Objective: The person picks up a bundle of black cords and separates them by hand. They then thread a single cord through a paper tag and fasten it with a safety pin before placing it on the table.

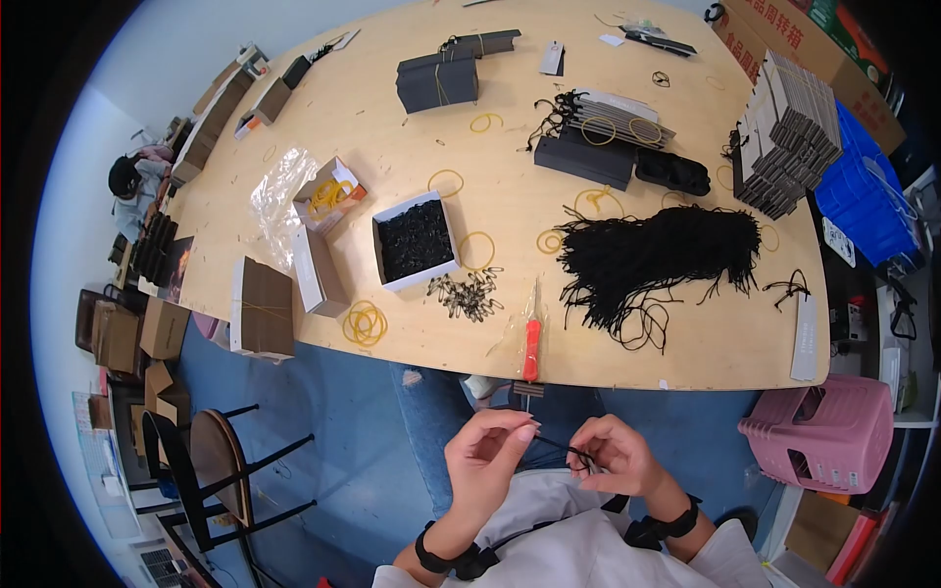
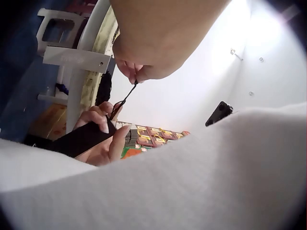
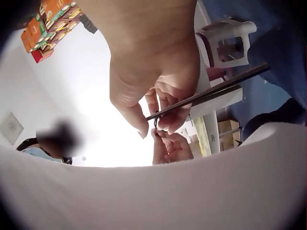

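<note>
My left hand (image 1: 487,461) pinches one end of a thin black cord (image 1: 554,444) between thumb and forefinger, in front of my lap. The cord runs taut to my right hand (image 1: 619,459). In the left wrist view it forms a narrow loop (image 2: 122,103) at the end of a flat dark tag (image 2: 79,138). My right hand's fingers grip that tag near its corded end. The right wrist view shows the tag (image 3: 211,91) nearly edge-on, with my left hand (image 3: 173,148) close below at the cord.
On the table (image 1: 382,127) ahead lie a heap of black cords (image 1: 657,255), a box of black clips (image 1: 417,240), loose clips (image 1: 468,294), a red-handled tool (image 1: 531,350) and rubber bands (image 1: 365,323). Stacked tags (image 1: 784,137) stand right. A pink stool (image 1: 823,431) is beside the table.
</note>
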A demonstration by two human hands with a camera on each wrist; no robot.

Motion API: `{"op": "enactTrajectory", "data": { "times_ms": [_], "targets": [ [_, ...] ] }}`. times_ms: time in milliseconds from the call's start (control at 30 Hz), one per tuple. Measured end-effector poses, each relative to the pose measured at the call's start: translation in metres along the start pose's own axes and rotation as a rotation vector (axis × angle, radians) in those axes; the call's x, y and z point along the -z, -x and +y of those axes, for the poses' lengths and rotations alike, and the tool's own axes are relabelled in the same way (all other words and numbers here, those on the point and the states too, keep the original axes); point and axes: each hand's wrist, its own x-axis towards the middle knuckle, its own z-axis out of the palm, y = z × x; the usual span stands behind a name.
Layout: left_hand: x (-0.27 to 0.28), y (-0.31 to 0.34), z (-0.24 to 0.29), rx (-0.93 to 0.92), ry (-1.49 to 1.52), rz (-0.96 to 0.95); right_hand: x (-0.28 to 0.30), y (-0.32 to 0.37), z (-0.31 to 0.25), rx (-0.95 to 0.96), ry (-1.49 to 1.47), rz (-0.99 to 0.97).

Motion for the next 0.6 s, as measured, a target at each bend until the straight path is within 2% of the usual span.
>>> {"op": "enactTrajectory", "data": {
  "times_ms": [133,233,267,333,400,467,533,567,600],
  "targets": [
    [0.004,-0.006,0.007,-0.113,-0.012,0.056,0.003,0.002,0.002,0.033,0.216,0.007],
    [-0.002,-0.01,0.021,-0.112,0.025,0.162,0.005,0.004,0.0,0.045,0.39,0.027],
    [-0.001,-0.01,0.022,-0.114,0.008,0.162,0.005,0.004,-0.002,0.046,0.391,0.029],
    [0.003,-0.01,0.018,-0.114,-0.034,0.169,0.005,0.004,-0.008,0.062,0.677,0.024],
    [0.002,-0.01,0.017,-0.115,-0.074,0.174,0.002,0.004,-0.016,0.059,0.79,0.024],
    [0.0,-0.01,0.018,-0.032,0.009,0.172,0.002,0.005,-0.019,0.059,0.902,0.017],
    [0.002,-0.011,0.017,-0.016,0.019,0.166,0.006,0.013,-0.02,-0.033,1.068,0.072],
    [0.002,-0.012,0.016,0.003,0.031,0.158,0.007,0.016,-0.021,-0.033,1.069,0.071],
    [0.003,-0.012,0.013,0.003,0.032,0.158,0.008,0.02,-0.023,-0.095,1.058,0.148]
  ]
}}
